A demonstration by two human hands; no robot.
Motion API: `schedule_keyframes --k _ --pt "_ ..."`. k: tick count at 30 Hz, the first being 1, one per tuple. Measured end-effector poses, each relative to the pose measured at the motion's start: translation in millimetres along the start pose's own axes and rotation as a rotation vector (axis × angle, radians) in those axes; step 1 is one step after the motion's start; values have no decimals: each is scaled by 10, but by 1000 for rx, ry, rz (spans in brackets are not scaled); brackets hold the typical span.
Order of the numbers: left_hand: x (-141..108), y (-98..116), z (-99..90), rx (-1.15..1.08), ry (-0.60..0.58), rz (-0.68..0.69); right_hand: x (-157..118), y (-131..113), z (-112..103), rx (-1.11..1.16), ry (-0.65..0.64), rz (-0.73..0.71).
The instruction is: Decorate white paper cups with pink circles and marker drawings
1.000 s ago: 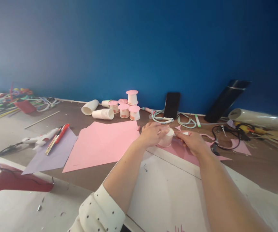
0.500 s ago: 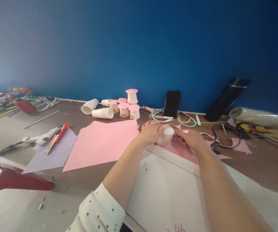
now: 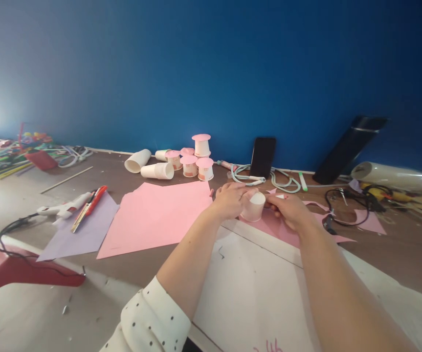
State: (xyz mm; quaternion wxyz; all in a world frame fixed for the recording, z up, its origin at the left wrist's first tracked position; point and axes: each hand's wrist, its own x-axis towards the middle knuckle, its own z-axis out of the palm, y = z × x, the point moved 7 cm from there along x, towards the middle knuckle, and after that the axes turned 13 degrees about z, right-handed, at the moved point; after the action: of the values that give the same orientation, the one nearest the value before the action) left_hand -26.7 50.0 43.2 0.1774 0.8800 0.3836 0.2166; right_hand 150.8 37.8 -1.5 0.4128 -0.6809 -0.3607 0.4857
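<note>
A short white paper cup stands on pink paper at the table's front edge, its wider end apparently down. My left hand curls round the cup's left side and holds it. To the right of the cup, my right hand is closed in a pinch on a slim white pen-like thing, mostly hidden by the fingers. Its fingertips are close to the cup's side; I cannot tell whether they touch. Behind stand several small cups with pink disc tops, some bearing small drawn or stuck marks.
Left lie pink sheets, a lilac sheet, a red box cutter and a white glue gun. Nested paper cups are behind. A phone, pale cable and leaning black bottle line the blue wall.
My right hand has shifted slightly, and less of the white pen-like thing shows now. My left hand and the cup stay together. The whole view has drifted a little.
</note>
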Motion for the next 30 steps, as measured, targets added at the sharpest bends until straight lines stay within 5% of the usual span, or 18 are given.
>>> schedule_keyframes --k 17,30 --pt "11 14 11 -9 16 60 48 56 4 27 7 65" --pt "13 -14 22 -42 18 32 129 75 29 140 -116 143"
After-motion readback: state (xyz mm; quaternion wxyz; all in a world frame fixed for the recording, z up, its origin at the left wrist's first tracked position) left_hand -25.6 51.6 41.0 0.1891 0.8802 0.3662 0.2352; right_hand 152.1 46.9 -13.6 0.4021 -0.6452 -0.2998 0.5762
